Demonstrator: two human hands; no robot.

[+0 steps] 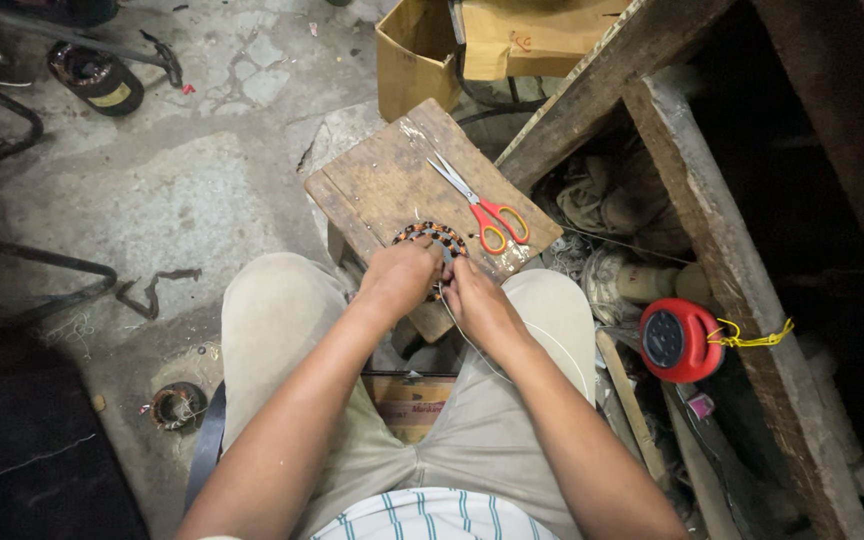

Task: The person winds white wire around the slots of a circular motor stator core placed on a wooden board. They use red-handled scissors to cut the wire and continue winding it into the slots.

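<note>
Hands, left (399, 278) and right (476, 300), pinching the stator coil (430, 240) on the wooden counter (382, 180); likely lacing windings with thread (472, 350); pulling it taut probably needed next; scissors (482, 205) just beyond.

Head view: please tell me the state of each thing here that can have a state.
Round copper-wound motor coil: flat on the small wooden stool, gripped by both hands.
Left hand: closed on the coil.
Right hand: closed on the coil, a thin white thread trailing from it.
Red-and-orange-handled scissors: slightly open, lying untouched on the stool.
Brown cardboard box: open on top.
Red round cable reel: tied with yellow cord.
</note>
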